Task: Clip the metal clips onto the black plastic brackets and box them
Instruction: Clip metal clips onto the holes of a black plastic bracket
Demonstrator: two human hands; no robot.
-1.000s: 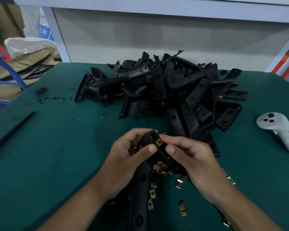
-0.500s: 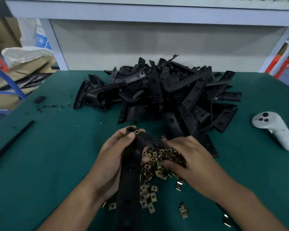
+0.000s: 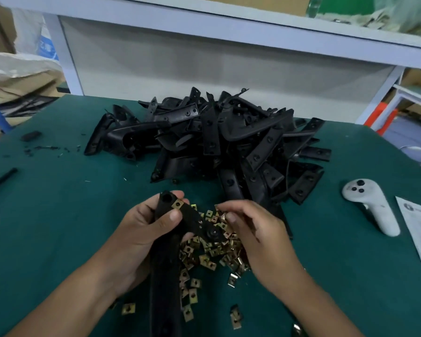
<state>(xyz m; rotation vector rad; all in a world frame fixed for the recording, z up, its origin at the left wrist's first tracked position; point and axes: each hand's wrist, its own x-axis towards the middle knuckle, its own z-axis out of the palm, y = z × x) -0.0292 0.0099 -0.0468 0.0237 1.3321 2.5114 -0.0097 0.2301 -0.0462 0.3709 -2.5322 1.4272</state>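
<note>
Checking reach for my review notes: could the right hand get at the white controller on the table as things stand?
Probably yes. The white controller lies in the open on the green table, on the right hand's own side, with bare cloth between them. That hand already pinches a metal clip, though, so it isn't free.

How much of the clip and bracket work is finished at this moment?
Done: one metal clip sits on the bracket that the left hand holds. In hand: the right hand pinches another from the loose clips. Left: the big bracket pile; no box is visible.
</note>
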